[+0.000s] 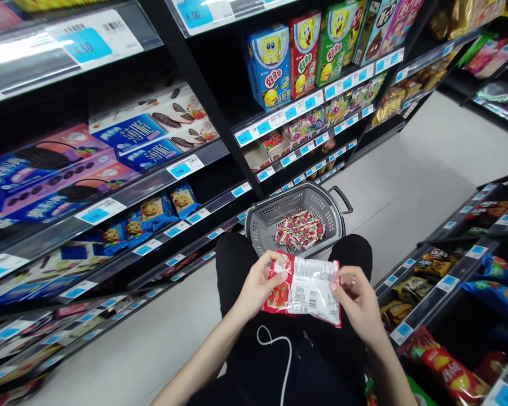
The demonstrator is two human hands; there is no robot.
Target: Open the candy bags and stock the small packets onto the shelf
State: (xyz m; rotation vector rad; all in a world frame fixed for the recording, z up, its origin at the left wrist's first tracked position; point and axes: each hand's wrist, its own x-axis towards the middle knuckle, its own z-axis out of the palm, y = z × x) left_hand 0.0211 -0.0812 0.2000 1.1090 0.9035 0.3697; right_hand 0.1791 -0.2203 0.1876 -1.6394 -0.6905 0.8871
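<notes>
1 glossy rect. pkt (308,288) btwn L grip (260,285) & R grip (358,304)

1. The basket (261,230) sits just before the person's knees (233,265), packets (300,231) inside.
2. A pouch (313,293) spans the left hand (262,285) and right hand (356,301), above the lap (317,347).
3. Shelving (190,70) with cartons (146,132) runs along the person's left; over on the right, a rack (429,248) holds snack bags (446,366).

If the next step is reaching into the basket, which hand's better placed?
Probably left: the left hand looks nearer the basket; the right hand sits behind the right knee. Both hold the packet.
</notes>
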